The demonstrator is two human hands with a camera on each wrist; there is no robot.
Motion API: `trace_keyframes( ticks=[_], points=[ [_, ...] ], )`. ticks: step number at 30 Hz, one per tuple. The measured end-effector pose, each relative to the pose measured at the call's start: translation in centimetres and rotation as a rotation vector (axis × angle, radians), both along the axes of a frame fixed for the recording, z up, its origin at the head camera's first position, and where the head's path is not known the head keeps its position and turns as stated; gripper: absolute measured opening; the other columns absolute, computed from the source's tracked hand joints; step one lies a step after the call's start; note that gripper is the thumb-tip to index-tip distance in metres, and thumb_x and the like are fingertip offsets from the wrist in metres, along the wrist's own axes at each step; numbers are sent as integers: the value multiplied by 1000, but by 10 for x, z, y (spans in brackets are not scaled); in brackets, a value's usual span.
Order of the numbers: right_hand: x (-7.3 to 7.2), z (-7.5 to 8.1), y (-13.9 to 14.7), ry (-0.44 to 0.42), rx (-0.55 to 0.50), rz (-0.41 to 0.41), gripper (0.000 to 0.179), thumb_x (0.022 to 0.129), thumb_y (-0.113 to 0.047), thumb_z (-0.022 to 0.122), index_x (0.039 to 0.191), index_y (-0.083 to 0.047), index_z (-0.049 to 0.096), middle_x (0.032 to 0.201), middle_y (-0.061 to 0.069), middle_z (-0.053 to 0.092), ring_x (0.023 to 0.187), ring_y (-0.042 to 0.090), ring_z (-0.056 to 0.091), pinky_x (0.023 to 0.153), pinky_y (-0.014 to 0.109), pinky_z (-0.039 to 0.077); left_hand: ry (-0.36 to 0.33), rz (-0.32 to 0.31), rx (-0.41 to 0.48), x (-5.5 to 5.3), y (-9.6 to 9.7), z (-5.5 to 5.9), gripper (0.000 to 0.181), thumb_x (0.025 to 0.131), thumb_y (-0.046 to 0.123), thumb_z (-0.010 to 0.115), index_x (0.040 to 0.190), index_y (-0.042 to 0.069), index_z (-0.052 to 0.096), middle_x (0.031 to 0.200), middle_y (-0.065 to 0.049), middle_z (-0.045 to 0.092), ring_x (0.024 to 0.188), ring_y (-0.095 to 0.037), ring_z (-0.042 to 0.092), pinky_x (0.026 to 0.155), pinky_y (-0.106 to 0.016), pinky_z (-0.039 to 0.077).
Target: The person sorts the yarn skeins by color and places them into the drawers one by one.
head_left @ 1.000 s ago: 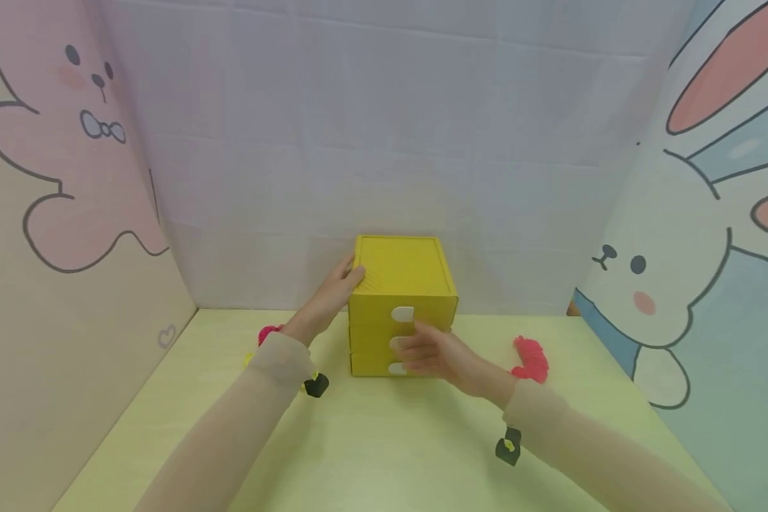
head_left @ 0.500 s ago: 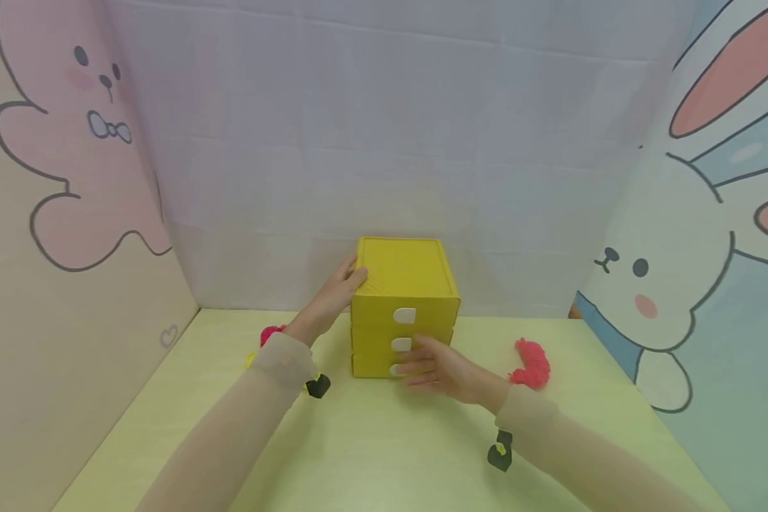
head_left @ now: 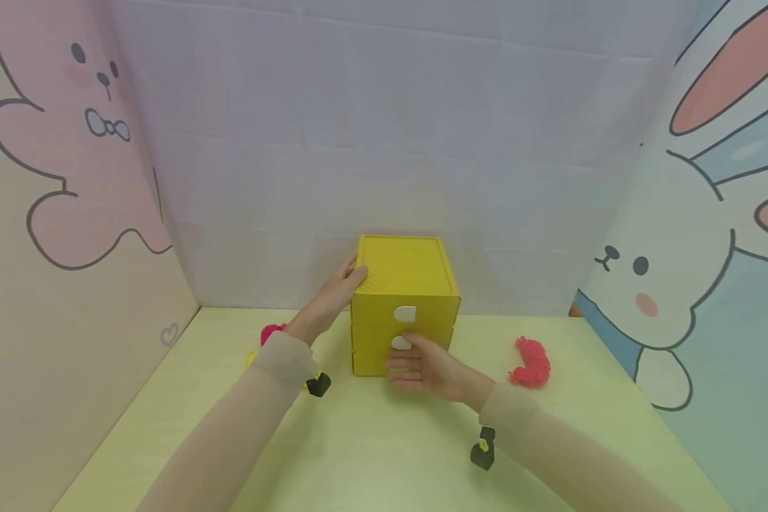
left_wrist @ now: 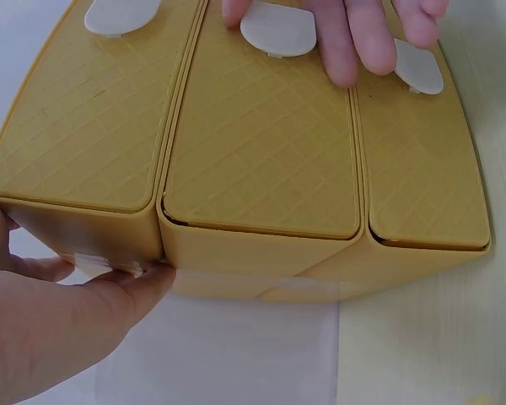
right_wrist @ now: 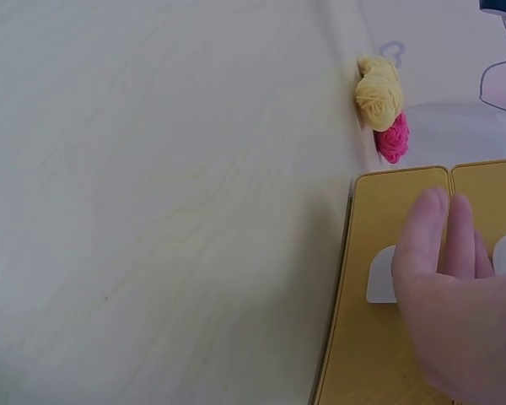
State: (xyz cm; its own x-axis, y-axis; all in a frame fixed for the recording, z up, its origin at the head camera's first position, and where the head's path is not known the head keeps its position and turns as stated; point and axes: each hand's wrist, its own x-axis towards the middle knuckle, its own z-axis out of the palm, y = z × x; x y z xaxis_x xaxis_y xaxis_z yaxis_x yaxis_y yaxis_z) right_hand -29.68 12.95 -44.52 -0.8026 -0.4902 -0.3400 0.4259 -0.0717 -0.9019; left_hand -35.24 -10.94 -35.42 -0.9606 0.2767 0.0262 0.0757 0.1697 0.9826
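A yellow cabinet (head_left: 406,267) with three stacked drawers stands near the back wall. Each drawer front has a white tab; the middle tab (left_wrist: 278,29) shows best in the left wrist view. My left hand (head_left: 328,297) rests on the cabinet's upper left edge, thumb on top and the other fingers along the side. In front of the lower drawers is my right hand (head_left: 432,366), its fingers nearly straight. Its thumb lies by the upper side of the middle tab, its fingers below that tab. In the head view it hides the bottom tab (left_wrist: 419,66).
A pink yarn bundle (head_left: 531,363) lies on the light table right of the cabinet. To the left, a crimson bundle (head_left: 271,332) and a yellow yarn bundle (right_wrist: 378,93) lie partly behind my left forearm. Fabric walls with animal drawings stand around the table.
My right hand has moved down and to the left across the drawer fronts, from between the upper tabs to the lower ones. My left hand stays against the cabinet.
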Motion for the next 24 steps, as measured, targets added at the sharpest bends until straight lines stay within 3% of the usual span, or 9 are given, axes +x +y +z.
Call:
trace_keyframes(
  ticks=[6,14,24],
  points=[
    [3,-4,-1,7,-34,-17,74,112,-50,46,158,8,39,161,27,45,147,46,46,118,46,45,-4,9,-13,-2,1,-1,70,115,46,43,173,27,8,176,-13,20,159,-36,26,128,-58,26],
    [9,-6,-3,12,-53,-47,74,111,-50,48,155,10,43,157,29,49,147,47,46,119,47,44,10,15,-13,-1,1,0,68,115,42,42,173,24,10,174,-14,26,156,-36,34,126,-56,30],
    [24,-7,3,21,-51,19,74,112,-50,47,157,8,38,162,32,41,149,48,43,118,46,46,5,20,-15,-1,1,1,68,115,43,42,173,26,10,173,-14,26,155,-36,34,126,-57,30]
  ],
)
